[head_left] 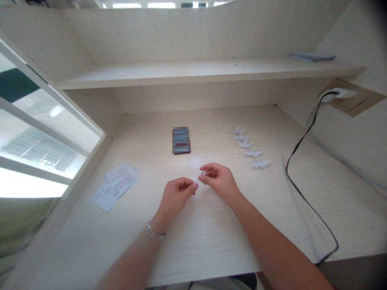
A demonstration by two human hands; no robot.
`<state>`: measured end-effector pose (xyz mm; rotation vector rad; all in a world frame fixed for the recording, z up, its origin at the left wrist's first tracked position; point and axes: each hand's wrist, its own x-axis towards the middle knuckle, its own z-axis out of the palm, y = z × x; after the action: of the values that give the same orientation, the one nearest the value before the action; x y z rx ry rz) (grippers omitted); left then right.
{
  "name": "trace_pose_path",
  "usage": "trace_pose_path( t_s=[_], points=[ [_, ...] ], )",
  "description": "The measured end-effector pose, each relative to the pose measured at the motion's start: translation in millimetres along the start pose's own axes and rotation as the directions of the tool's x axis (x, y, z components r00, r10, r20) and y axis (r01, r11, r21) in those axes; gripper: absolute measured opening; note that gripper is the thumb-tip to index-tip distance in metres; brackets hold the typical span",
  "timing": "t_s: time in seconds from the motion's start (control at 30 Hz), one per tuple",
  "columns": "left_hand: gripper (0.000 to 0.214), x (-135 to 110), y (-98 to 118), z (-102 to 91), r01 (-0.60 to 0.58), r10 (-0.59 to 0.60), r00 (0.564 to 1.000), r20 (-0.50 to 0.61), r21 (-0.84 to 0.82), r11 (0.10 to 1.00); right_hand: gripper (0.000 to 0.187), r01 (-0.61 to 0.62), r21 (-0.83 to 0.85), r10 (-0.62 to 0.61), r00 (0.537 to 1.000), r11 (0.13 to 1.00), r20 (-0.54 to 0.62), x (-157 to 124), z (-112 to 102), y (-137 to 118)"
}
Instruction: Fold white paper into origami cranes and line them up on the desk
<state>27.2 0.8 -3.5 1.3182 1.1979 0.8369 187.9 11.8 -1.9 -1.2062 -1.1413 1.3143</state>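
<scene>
Both hands meet over the middle of the desk, thumbs and fingertips pinched close together around a small folded piece of white paper [197, 180]. My left hand [178, 193] grips its left side; a chain bracelet circles that wrist. On the other side, my right hand [221, 182] pinches the paper between thumb and forefinger. Fingers cover most of the piece, so its folds cannot be made out. Several small white paper cranes [253, 153] stand in a slanting row beyond my right hand.
Loose paper sheets [116, 185], one printed, lie at the left. A dark rectangular object [181, 140], blurred, rests behind my hands. A black cable [287, 165] runs from the wall socket [352, 96] down the right side. Overhead, a shelf [181, 72] holds a flat bluish item [313, 56].
</scene>
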Motion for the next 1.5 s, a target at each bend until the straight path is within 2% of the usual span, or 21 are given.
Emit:
trace_pose_path(
  t_s=[0.2, 0.33, 0.4, 0.53, 0.63, 0.73, 0.87, 1.0, 1.2, 1.5],
  points=[
    [0.023, -0.2, 3.1, 2.5, 0.057, -0.058, 0.998, -0.005, -0.091, 0.994, 0.024, 0.037, 0.117, -0.029, 0.997, 0.992, -0.069, 1.3, 4.6, 1.4],
    [0.021, 0.1, -1.2, 2.7, 0.048, -0.06, 0.996, -0.064, -0.178, 0.983, 0.027, 0.031, 0.133, -0.015, 0.993, 0.991, -0.121, 2.0, 6.9, 2.8],
    [0.021, 1.1, -4.5, 1.5, 0.032, -0.054, 0.993, -0.105, -0.204, 0.979, 0.028, -0.008, 0.102, 0.017, 0.996, 0.995, -0.089, 1.6, 8.4, 4.4],
    [0.022, 2.9, -7.0, -0.8, -0.003, -0.016, 0.993, -0.117, -0.161, 0.987, 0.019, -0.016, -0.055, 0.021, 0.996, 0.998, 0.082, -0.4, 11.5, 10.1],
    [0.021, 2.6, -5.3, -0.3, -0.02, 0.01, 0.994, -0.11, -0.086, 0.996, 0.018, 0.022, -0.184, 0.0, 0.993, 0.983, 0.119, -1.8, 10.9, 12.4],
    [0.022, 2.1, -3.9, 1.5, -0.047, 0.03, 0.989, -0.142, -0.115, 0.992, 0.017, 0.037, -0.265, 0.003, 0.989, 0.964, 0.15, -2.8, 9.2, 12.3],
    [0.023, 3.3, -3.8, 2.9, -0.038, 0.001, 0.986, -0.164, -0.222, 0.974, 0.011, 0.002, -0.161, 0.014, 0.995, 0.987, 0.1, -4.3, 10.7, 12.2],
    [0.026, 5.1, -2.0, 1.8, -0.013, -0.044, 0.982, -0.186, -0.292, 0.956, 0.024, -0.024, -0.014, 0.025, 0.998, 1.0, 0.052, -5.7, 12.8, 11.8],
    [0.027, 5.3, -0.3, 0.2, 0.003, -0.06, 0.982, -0.181, -0.301, 0.954, 0.016, -0.025, -0.023, 0.026, 0.999, 0.999, 0.034, -3.2, 11.3, 11.3],
    [0.023, 4.1, 2.6, -0.9, -0.001, -0.051, 0.98, -0.194, -0.26, 0.966, 0.019, -0.059, 0.03, 0.058, 0.998, 0.998, 0.034, -2.0, 11.2, 11.0]
  ],
)
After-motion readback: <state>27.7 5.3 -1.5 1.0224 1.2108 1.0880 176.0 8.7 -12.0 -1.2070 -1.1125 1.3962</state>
